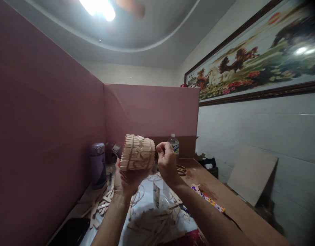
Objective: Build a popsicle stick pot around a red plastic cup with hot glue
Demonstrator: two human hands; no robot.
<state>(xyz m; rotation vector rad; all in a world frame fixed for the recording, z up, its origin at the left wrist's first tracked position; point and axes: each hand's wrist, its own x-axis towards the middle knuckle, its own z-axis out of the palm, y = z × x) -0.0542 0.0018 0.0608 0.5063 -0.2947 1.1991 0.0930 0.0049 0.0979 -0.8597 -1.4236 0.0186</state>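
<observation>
My left hand (128, 181) grips a small bucket-shaped pot made of wooden craft sticks (137, 158) from below, with the pot lying on its side. Twine bands circle the pot, and a flower-like decoration sits between them. At the pot's right end, my right hand (168, 163) has its thumb and fingers pinched together. Whatever is between those fingertips is too small or hidden to make out. Below the hands, a clear plastic container (161, 198) stands among loose craft sticks (163, 222).
A purple flask (98, 167) stands left beside more craft sticks (98, 205). A labelled plastic bottle (174, 145) and a roll of tape (181, 169) are behind my right hand. A colourful patterned object with a dark cord (208, 199) lies right. A black object (70, 232) is front left.
</observation>
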